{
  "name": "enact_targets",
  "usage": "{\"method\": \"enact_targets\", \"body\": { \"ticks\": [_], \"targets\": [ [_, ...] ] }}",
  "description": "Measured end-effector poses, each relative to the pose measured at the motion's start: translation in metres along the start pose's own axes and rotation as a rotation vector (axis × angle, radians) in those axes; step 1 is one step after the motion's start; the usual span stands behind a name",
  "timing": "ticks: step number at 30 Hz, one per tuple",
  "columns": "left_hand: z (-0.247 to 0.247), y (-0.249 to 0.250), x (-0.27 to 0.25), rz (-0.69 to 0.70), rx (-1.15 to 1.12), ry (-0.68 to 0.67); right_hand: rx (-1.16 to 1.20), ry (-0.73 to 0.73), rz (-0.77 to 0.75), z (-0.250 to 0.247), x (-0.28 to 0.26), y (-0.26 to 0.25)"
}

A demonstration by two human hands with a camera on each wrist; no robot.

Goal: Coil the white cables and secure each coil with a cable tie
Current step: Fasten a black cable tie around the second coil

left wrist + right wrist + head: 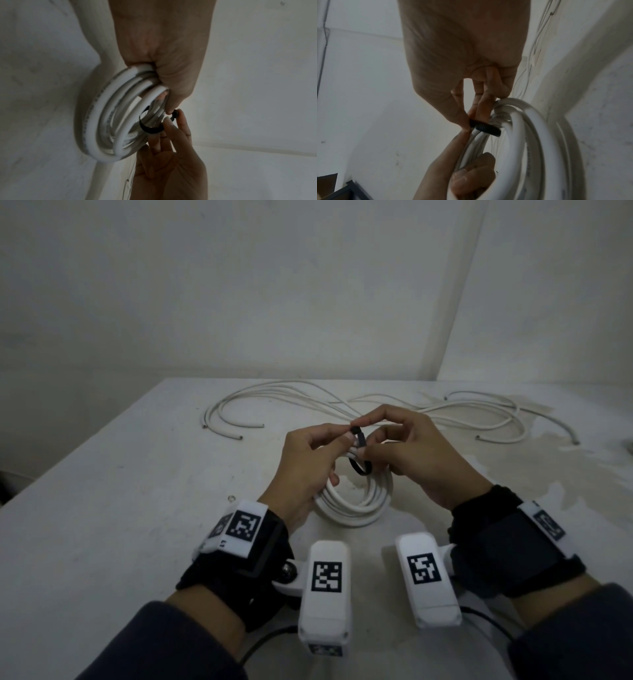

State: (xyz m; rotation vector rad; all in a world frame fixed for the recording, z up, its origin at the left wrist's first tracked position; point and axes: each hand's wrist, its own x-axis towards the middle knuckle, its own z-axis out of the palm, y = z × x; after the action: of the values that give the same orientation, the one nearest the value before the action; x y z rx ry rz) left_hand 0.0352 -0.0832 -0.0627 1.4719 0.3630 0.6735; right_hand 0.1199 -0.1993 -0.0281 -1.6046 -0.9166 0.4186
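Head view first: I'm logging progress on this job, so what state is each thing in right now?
White coil: wound, lower edge on the table, gripped by the left hand.
Black cable tie: looped round the coil, loop slack.
Loose white cables: uncoiled, spread across the table.
Left hand: grips the coil, fingertips at the tie.
Right hand: pinches the tie.

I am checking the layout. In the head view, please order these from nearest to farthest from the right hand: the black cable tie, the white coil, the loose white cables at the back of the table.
1. black cable tie: pinched in the right hand.
2. white coil: just below, between both hands.
3. loose white cables: behind, at the far table edge.
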Motion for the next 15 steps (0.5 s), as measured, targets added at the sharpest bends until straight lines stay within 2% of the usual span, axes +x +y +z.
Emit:
{"method": "enact_targets", "body": {
  "ticks": [15],
  "targets": [
    [-0.0007,0.0003,0.0002,0.004,0.034,-0.002,0.071,0.0,0.01,-0.0006,-0.0012,0.0012]
  ]
}}
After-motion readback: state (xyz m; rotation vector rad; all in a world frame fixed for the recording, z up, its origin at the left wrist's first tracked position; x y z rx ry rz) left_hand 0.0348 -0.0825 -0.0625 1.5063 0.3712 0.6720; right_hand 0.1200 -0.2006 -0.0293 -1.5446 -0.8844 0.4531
